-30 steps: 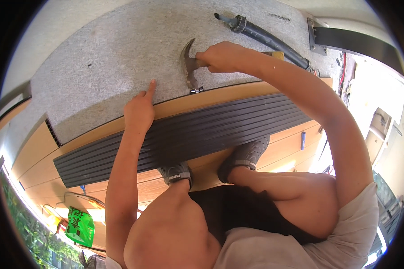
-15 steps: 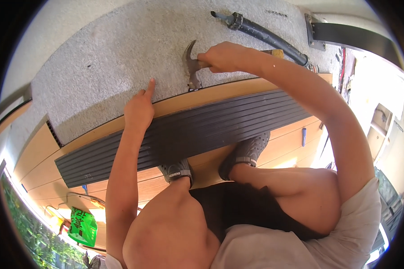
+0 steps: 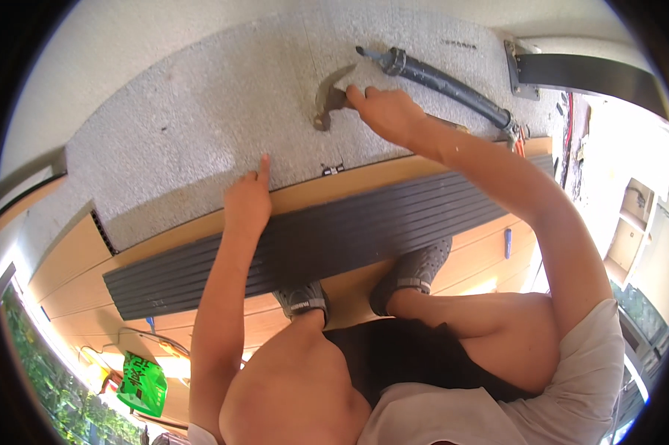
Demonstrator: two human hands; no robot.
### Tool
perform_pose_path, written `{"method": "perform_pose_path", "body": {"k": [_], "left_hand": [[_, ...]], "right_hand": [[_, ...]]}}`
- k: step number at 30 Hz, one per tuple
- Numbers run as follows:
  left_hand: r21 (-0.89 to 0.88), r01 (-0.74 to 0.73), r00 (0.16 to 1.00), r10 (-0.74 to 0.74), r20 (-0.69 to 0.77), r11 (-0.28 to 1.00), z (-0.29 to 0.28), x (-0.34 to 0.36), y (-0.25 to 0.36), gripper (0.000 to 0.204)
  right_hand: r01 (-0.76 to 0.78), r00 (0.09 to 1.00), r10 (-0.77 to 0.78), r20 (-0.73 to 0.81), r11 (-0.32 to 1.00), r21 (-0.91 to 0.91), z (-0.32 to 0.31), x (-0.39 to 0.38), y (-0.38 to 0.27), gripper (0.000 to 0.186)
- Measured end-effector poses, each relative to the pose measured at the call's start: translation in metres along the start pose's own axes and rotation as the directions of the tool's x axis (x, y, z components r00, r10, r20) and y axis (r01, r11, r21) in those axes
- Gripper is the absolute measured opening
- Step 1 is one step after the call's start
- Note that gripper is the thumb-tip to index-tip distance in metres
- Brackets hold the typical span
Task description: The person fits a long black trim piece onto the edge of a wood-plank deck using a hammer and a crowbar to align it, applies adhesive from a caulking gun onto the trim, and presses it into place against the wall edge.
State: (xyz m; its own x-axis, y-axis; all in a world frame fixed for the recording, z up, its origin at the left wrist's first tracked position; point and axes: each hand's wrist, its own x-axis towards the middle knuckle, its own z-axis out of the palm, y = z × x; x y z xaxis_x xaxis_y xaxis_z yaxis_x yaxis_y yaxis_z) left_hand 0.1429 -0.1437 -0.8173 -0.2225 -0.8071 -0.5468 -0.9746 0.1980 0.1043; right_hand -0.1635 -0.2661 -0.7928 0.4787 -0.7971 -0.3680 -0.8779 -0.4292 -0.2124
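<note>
My right hand [image 3: 390, 115] is closed around the handle of a claw hammer [image 3: 330, 102], held above the rough grey concrete surface. Just below the hammer head, a small metal clip [image 3: 333, 170] sits at the far edge of a tan board [image 3: 305, 193]. My left hand [image 3: 248, 202] rests on that board to the left of the clip, index finger stretched out over the concrete and nothing held. Lying along the board's near side is a dark grooved plank [image 3: 349, 219], partly covered by my left forearm.
A black sealant gun-like tube [image 3: 453, 89] lies on the concrete beyond my right hand. My shoes stand on tan floor boards [image 3: 464, 256], with a blue pen-like tool [image 3: 508, 243] to the right. At lower left lies a green bag [image 3: 143, 386] beside cords. A dark metal beam [image 3: 586, 74] juts in at upper right.
The hammer has lifted off the clip and tilted, its head now away from the board. My left hand stays on the board. The whole view has shifted slightly.
</note>
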Motion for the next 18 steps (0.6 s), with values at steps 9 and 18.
{"method": "perform_pose_path", "body": {"k": [9,18], "left_hand": [[0.025,-0.029,0.999,0.028,0.040,0.999,0.017,0.002,-0.001,0.063],[-0.038,-0.040,0.998,0.042,0.043,0.998,0.000,0.001,-0.008,0.065]], "right_hand": [[0.129,0.989,-0.134,-0.059,0.989,-0.076,-0.024,-0.060,0.029,0.040],[-0.611,0.347,0.914,-0.211,0.391,0.689,-0.038,-0.268,0.109,0.016]]}}
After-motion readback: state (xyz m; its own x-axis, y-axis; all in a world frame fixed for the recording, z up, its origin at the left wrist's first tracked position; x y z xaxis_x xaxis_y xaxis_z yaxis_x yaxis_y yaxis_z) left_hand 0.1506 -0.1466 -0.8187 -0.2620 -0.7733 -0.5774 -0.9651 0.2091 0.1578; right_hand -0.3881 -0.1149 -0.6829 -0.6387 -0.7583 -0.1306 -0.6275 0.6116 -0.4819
